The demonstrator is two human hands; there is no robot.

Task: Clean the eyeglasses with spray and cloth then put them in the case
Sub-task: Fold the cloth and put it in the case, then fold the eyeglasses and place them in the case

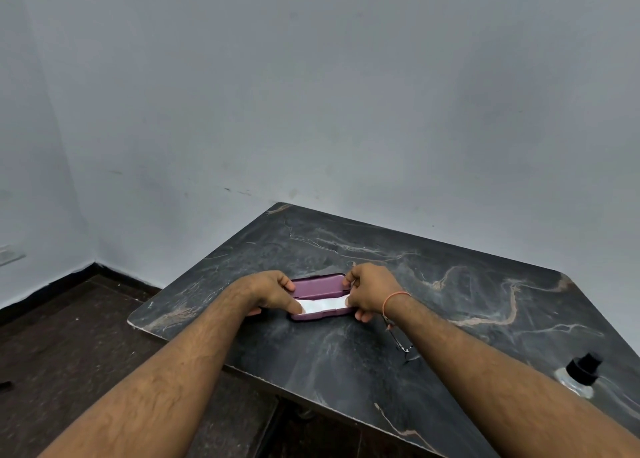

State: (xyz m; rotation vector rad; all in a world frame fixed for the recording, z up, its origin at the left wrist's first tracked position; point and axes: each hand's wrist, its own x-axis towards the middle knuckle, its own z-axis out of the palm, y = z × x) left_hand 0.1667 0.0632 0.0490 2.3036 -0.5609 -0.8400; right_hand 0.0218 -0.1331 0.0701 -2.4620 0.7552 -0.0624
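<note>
A purple glasses case [317,286] lies open on the dark marble table [450,301], its lid raised at the back. A white cloth [320,305] lies inside it. My left hand [272,293] grips the case's left end, with the thumb on the cloth. My right hand [369,291] grips the right end, fingers curled round the lid and base. The eyeglasses [401,345] lie on the table under my right forearm, mostly hidden. The spray bottle [583,374], clear with a black top, lies at the right near the table's front edge.
The table stands against a grey wall, with its left corner [133,320] over a dark floor [69,336]. A wall socket [10,255] sits low at the far left.
</note>
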